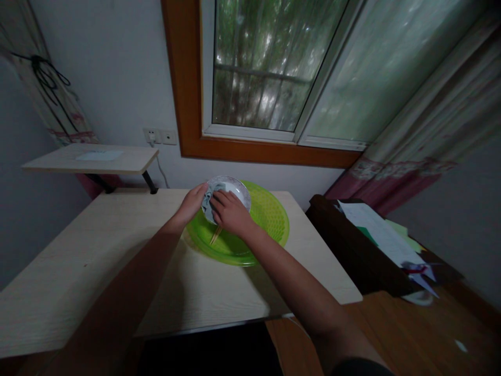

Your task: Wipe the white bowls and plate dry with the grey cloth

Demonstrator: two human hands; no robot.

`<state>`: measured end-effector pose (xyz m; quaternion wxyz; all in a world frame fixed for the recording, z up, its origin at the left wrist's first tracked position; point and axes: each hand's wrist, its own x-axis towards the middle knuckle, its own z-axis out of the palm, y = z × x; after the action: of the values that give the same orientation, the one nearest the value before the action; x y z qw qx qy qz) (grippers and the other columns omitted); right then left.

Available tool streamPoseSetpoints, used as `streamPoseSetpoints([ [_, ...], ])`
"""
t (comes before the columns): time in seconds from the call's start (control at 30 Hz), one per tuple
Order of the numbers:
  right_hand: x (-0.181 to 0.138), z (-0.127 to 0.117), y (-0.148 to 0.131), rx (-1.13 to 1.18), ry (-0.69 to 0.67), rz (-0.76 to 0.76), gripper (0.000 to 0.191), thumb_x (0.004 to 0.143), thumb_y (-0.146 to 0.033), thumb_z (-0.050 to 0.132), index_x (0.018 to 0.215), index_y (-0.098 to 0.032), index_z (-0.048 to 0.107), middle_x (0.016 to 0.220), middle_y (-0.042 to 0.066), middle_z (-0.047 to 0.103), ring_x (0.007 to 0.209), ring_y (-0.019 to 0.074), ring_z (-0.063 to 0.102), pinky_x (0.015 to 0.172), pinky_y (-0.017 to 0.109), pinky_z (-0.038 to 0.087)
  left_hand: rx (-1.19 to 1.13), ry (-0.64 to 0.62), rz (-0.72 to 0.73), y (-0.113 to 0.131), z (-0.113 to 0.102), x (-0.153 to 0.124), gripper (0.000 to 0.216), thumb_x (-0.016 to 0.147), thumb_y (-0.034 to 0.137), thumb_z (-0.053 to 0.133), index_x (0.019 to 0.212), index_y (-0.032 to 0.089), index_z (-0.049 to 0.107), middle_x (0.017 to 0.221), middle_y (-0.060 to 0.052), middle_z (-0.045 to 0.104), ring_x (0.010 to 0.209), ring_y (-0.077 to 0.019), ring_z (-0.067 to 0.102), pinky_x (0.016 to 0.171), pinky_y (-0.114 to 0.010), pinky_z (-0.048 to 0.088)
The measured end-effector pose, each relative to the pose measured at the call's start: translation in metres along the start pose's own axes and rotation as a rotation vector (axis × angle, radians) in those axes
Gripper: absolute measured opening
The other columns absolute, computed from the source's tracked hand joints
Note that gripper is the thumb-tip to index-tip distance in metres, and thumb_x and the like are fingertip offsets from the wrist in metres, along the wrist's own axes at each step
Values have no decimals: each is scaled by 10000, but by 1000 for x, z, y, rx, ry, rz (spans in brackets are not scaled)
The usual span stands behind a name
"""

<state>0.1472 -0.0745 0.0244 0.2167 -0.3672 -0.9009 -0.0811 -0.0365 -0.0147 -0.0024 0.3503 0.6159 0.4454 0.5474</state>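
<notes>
Right hand [230, 213]: fingers curled, pressing a grey cloth [211, 201] into the plate [235, 188]. Left hand [192, 202]: gripping the plate's left rim. Plate: tilted, held between both hands above the green basket [270, 214]. Chopsticks [215, 235]: beneath the right hand, in the basket.

no readable text anywhere

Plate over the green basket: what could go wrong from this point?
1. The left hand holds the plate only by its rim, tilted above the green basket; pressure from the right hand with the cloth might make it slip.
2. The chopsticks lie loose in the basket just under the right hand and could be knocked out onto the table.
</notes>
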Motion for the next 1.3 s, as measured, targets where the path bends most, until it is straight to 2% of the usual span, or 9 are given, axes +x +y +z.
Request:
streamPoseSetpoints([
  [0.2,1,-4,3,-88,58,132,472,1026,-243,483,1483,-133,531,1553,156,508,1458,340,384,1261,538,235,-43,-60,7,4,2,-2,603,901,660,550,1155,147,740,1287,-140,729,1243,-295,642,1157,-428,432],
  [0.37,-2,-11,9,-150,93,274,452,1036,-177,397,1456,-141,561,1543,175,499,1397,385,383,1136,568,363,-87,-66,-10,7,1,-6,675,900,682,559,1260,131,713,1316,-153,718,1269,-308,634,1146,-444,440],
  [0.47,-5,-16,14,-174,72,342,401,1031,-158,392,1348,-143,637,1422,210,571,1282,385,434,1020,547,435,-70,-50,-26,4,-1,-6,719,892,715,550,1266,123,712,1315,-161,718,1269,-317,634,1133,-438,451],
  [0.57,-7,-20,20,-207,37,373,330,1023,-144,418,1191,-140,702,1245,217,632,1171,362,467,954,504,455,-46,-29,-38,1,-2,-4,730,889,728,543,1249,118,720,1309,-165,719,1245,-319,647,1120,-434,459],
  [0.67,-8,-20,24,-254,25,387,272,1013,-141,459,1101,-137,716,1169,200,635,1117,338,475,928,465,449,-27,-16,-38,-1,-2,-3,721,893,725,534,1226,115,727,1296,-164,724,1238,-315,649,1108,-432,469],
  [0.8,-8,-22,23,-335,55,389,229,1024,-176,484,1090,-154,702,1192,170,614,1096,320,471,908,429,438,-50,-3,-26,1,-3,-4,707,900,718,522,1224,123,725,1267,-146,738,1194,-296,666,1094,-420,480],
  [1.0,-9,-24,20,-350,117,319,278,1059,-209,434,1239,-178,644,1406,157,532,1174,317,444,981,428,418,-75,-8,-17,6,-2,-7,694,912,702,510,1222,118,721,1257,-146,741,1176,-291,671,1069,-410,497],
  [1.13,-8,-21,24,-303,66,227,305,1055,-190,441,1302,-161,618,1438,153,526,1226,311,444,1026,421,424,-51,-24,-22,7,-2,-7,649,916,682,527,1179,128,738,1231,-133,754,1166,-293,676,1079,-411,487],
  [1.3,-7,-18,28,-265,28,226,375,1047,-156,437,1395,-133,573,1486,158,520,1302,314,435,1065,421,435,-22,-32,-22,10,-2,-9,691,907,705,527,1197,112,730,1256,-154,743,1194,-308,669,1092,-422,477],
])
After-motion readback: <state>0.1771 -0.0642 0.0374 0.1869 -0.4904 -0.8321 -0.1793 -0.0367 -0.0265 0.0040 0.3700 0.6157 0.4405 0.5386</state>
